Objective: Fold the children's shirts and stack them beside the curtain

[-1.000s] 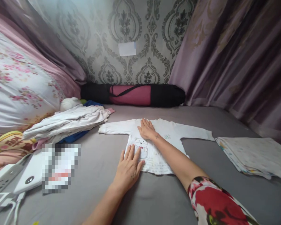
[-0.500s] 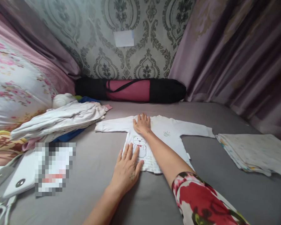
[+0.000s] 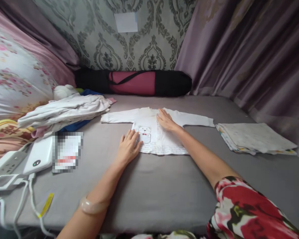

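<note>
A small white long-sleeved shirt (image 3: 161,142) lies flat on the grey sheet, its sleeves spread to both sides. A bear with a red bow tie is printed on its left half. My left hand (image 3: 128,146) rests at the shirt's lower left edge beside the bear, fingers stretched out. On the upper chest, just below the neckline, my right hand (image 3: 166,119) lies flat with its fingers extended, covering part of the shirt's right half. Neither hand grips anything.
Crumpled clothes (image 3: 67,111) are heaped at left by a floral pillow (image 3: 17,73). Nearer are a white power bank (image 3: 38,154), a power strip (image 3: 8,162) and cables. Folded cloths (image 3: 256,137) lie at right. A black and maroon long bag (image 3: 132,83) lies along the wall.
My right hand has slid from the left of the neckline to the right over the shirt. My left hand has shifted slightly off the bear print. The view has tilted down.
</note>
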`<state>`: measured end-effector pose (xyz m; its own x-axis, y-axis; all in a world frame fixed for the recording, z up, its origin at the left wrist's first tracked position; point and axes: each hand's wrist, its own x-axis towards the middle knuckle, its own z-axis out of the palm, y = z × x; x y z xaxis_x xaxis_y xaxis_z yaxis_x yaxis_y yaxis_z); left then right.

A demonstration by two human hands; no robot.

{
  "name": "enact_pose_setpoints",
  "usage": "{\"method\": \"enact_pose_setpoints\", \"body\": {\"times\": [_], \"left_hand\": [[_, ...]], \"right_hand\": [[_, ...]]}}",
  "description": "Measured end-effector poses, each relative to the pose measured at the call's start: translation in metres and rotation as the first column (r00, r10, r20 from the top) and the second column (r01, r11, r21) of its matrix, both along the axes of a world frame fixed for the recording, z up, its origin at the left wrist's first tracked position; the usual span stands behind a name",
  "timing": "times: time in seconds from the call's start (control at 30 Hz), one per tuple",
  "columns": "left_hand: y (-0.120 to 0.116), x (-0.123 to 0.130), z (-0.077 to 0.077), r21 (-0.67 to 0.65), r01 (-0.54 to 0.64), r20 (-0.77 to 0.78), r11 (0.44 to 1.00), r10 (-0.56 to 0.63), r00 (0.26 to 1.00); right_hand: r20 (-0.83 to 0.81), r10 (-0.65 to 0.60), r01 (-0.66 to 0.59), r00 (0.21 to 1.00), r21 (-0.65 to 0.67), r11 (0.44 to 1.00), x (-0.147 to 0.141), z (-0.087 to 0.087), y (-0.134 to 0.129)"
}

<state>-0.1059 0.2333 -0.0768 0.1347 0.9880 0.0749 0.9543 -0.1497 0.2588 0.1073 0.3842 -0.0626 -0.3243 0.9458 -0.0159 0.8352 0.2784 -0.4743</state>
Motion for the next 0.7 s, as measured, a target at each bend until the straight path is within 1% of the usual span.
{"method": "enact_pose_setpoints", "body": {"times": [0.1,0.2,0.33,0.43,0.5,0.57,0.6,0.67,0.7], "left_hand": [[0.001,-0.002,-0.001,-0.104,-0.005,-0.006,0.995,0.004,1.0],[0.002,-0.004,-0.001,-0.142,0.0,-0.015,0.99,-0.002,1.0],[0.002,-0.005,0.0,-0.13,0.001,-0.037,0.991,-0.006,0.999],[-0.001,-0.004,0.001,-0.067,0.014,-0.084,0.998,-0.019,0.996],[-0.002,-0.002,0.001,-0.019,0.037,-0.106,0.999,-0.039,0.994],[-0.002,0.001,0.001,0.012,0.08,-0.104,0.997,-0.079,0.991],[-0.002,0.002,0.001,0.017,0.106,-0.096,0.994,-0.104,0.99],[0.0,0.005,0.002,0.011,0.158,-0.075,0.987,-0.156,0.985],[0.001,0.006,0.002,0.002,0.181,-0.066,0.983,-0.18,0.981]], "right_hand": [[0.146,-0.018,0.02,0.989,-0.012,1.0,0.038,-0.01,-0.039],[0.25,0.002,-0.001,0.968,-0.004,1.0,0.061,-0.017,-0.074],[0.276,0.084,-0.091,0.958,0.013,0.996,0.067,-0.015,-0.12],[0.232,0.168,-0.168,0.958,-0.022,0.986,0.064,-0.005,-0.157],[0.177,0.246,-0.234,0.953,-0.083,0.969,0.064,0.005,-0.177],[0.097,0.346,-0.328,0.933,-0.162,0.931,0.067,0.019,-0.19],[0.044,0.409,-0.392,0.912,-0.204,0.897,0.07,0.027,-0.192],[-0.095,0.51,-0.514,0.855,-0.283,0.809,0.08,0.041,-0.185],[-0.175,0.523,-0.551,0.834,-0.31,0.775,0.086,0.048,-0.176]]}}
